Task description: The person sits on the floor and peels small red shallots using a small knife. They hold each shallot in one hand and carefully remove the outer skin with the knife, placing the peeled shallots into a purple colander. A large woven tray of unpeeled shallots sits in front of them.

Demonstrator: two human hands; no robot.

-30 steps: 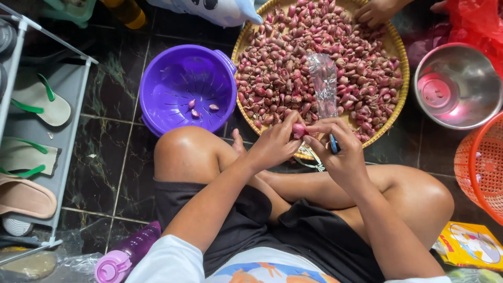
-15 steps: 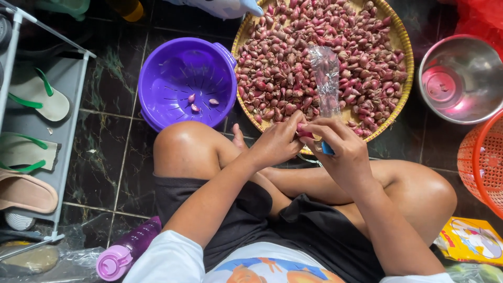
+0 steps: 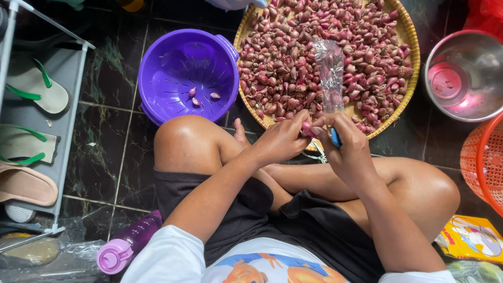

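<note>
Shallot [image 3: 307,129] pinched in left hand [image 3: 280,141] grip, right hand [image 3: 346,149] touching (blue-handled knife [image 3: 335,138])

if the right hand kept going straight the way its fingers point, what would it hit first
Probably the small red shallot it already touches, pinched in the left hand. The right hand points up-left; past the shallot lies the round woven bamboo tray of shallots, though depth is unclear.

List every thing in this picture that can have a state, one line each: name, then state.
Left hand: closed on a shallot.
Right hand: grip shut on a blue-handled knife.
Woven tray: heaped with unpeeled shallots.
Purple colander: nearly empty, a few peeled shallots inside.
Steel bowl: empty.
Clear plastic bag: crumpled, standing on the tray.
Purple bottle: capped, lying down.
</note>
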